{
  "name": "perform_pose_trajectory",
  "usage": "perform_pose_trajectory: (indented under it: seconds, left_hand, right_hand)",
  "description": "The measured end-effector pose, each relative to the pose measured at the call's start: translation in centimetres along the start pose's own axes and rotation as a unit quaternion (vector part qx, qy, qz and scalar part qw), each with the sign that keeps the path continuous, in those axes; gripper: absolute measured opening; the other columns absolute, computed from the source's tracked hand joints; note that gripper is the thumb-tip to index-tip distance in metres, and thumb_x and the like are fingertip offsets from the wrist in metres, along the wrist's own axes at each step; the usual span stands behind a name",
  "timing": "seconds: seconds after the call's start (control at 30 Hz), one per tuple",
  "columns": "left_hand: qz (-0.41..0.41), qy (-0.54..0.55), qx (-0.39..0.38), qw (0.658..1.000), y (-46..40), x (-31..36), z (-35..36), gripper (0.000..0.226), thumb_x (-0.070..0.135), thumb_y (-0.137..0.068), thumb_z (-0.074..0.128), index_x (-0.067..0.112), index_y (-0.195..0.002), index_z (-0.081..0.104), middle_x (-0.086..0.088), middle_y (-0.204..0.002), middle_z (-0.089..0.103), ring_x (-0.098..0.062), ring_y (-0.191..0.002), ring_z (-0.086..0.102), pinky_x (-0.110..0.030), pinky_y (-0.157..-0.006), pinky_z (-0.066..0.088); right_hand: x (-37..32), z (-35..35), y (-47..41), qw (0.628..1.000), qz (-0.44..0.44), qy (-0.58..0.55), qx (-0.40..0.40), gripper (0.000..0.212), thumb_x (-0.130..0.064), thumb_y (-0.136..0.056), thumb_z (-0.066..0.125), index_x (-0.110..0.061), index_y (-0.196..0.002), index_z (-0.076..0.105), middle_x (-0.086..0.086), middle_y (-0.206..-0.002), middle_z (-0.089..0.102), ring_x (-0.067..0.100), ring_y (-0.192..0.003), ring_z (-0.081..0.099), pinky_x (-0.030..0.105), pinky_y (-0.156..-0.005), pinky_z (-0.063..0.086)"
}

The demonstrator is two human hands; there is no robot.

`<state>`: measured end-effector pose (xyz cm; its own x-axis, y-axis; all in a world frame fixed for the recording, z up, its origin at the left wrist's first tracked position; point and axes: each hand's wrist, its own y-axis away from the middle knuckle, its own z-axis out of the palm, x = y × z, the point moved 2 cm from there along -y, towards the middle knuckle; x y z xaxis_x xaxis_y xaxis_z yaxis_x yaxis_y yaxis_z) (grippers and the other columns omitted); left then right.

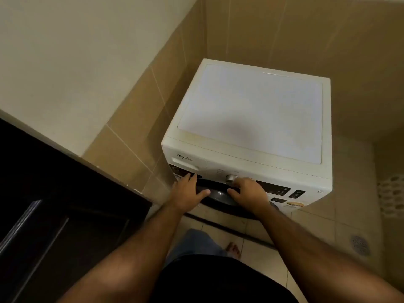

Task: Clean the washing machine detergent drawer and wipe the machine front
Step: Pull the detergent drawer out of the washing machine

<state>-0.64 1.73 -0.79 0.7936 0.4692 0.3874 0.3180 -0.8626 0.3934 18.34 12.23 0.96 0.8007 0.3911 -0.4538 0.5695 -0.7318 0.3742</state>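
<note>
Reaching both hands to white Whirlpool washing machine point(251, 110) front, left hand point(188, 191) fingers spread flat below detergent drawer point(185, 164), right hand point(247, 191) fingers loosely curled beside silver dial point(231, 178), gripping nothing visible.

The boxy metal washing machine point(247, 119) is off-white with a paler, faintly bluish top panel, a black round door rim point(216, 196), a silver knob point(231, 178) and black display strips point(274, 188). The wall tiles point(131, 136) are tan with light grout above a cream painted wall point(65, 62). The floor tiles point(317, 226) are beige. The wooden door point(54, 204) is dark brown.
</note>
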Motion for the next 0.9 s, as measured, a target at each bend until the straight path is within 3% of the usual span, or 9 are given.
perform_pose_trajectory:
  seconds: [0.13,0.27,0.33,0.47,0.53,0.63,0.83,0.9]
  left_hand:
    - [-0.099,0.172,-0.023,0.98,0.0,-1.9,-0.5,0.073,0.061,-0.089,0.052,0.014,-0.144,0.044,-0.008,-0.145,0.051,-0.026,-0.13,0.05,-0.046,-0.106,0.045]
    - [-0.147,0.287,-0.008,0.946,-0.2,-3.6,-1.1,0.06,0.05,-0.096,0.052,0.009,-0.139,0.05,-0.011,-0.134,0.058,-0.025,-0.122,0.055,-0.037,-0.099,0.047]
    - [-0.167,0.344,-0.013,0.924,-0.5,-4.7,-1.3,0.058,0.051,-0.096,0.052,0.01,-0.137,0.051,-0.01,-0.132,0.059,-0.026,-0.118,0.057,-0.041,-0.099,0.049]
    - [-0.195,0.432,-0.019,0.88,-1.9,-6.3,-2.0,0.026,0.046,-0.099,0.05,0.02,-0.1,0.055,-0.007,-0.119,0.06,-0.028,-0.11,0.062,-0.048,-0.096,0.052]
    - [-0.207,0.481,-0.022,0.852,-2.7,-6.3,-2.7,0.028,0.043,-0.1,0.049,0.017,-0.109,0.055,-0.011,-0.123,0.059,-0.025,-0.107,0.062,-0.043,-0.089,0.054]
    - [-0.226,0.531,-0.036,0.816,-4.0,-6.3,-3.2,0.052,0.045,-0.1,0.049,0.008,-0.137,0.047,-0.013,-0.135,0.057,-0.027,-0.112,0.062,-0.043,-0.09,0.055]
    - [-0.259,0.676,-0.045,0.689,-5.9,-6.7,-2.9,0.067,0.054,-0.097,0.048,0.009,-0.146,0.04,-0.018,-0.143,0.051,-0.033,-0.123,0.058,-0.046,-0.098,0.052]
    - [-0.264,0.7,-0.047,0.662,-6.6,-6.7,-2.8,0.07,0.056,-0.096,0.047,0.01,-0.148,0.037,-0.019,-0.147,0.047,-0.034,-0.129,0.053,-0.047,-0.104,0.048]
  right_hand:
    - [-1.4,-0.1,-0.2,0.999,0.013,-0.036,-0.008,0.034,-0.04,-0.094,0.061,-0.019,-0.121,0.062,0.003,-0.117,0.066,0.018,-0.102,0.061,0.035,-0.089,0.053]
    - [-3.5,0.0,-1.2,0.999,0.018,-0.049,-0.002,0.039,-0.039,-0.093,0.062,-0.016,-0.125,0.062,0.006,-0.122,0.065,0.022,-0.107,0.062,0.035,-0.093,0.052]
    - [-4.6,0.3,-1.4,0.999,0.02,-0.049,0.007,0.039,-0.039,-0.092,0.062,-0.016,-0.124,0.064,0.005,-0.12,0.067,0.021,-0.106,0.062,0.032,-0.09,0.049]
    - [-6.2,0.6,-1.4,0.998,0.027,-0.055,0.014,0.037,-0.04,-0.092,0.062,-0.019,-0.123,0.063,-0.001,-0.122,0.066,0.018,-0.106,0.061,0.03,-0.09,0.047]
    - [-6.7,0.5,-1.4,0.997,0.035,-0.058,0.023,0.037,-0.037,-0.092,0.064,-0.021,-0.126,0.062,-0.001,-0.125,0.063,0.017,-0.11,0.059,0.029,-0.093,0.045]
    - [-7.3,0.2,-1.8,0.996,0.044,-0.063,0.042,0.044,-0.034,-0.09,0.068,-0.026,-0.132,0.057,0.0,-0.133,0.058,0.017,-0.116,0.056,0.03,-0.099,0.045]
    - [-8.3,-0.4,-2.7,0.994,0.06,-0.04,0.078,0.056,-0.03,-0.089,0.07,-0.022,-0.14,0.05,0.002,-0.142,0.052,0.021,-0.129,0.047,0.036,-0.109,0.038]
    - [-8.7,-0.3,-2.9,0.994,0.062,-0.043,0.081,0.058,-0.029,-0.089,0.07,-0.02,-0.141,0.049,0.002,-0.143,0.051,0.021,-0.13,0.046,0.035,-0.109,0.037]
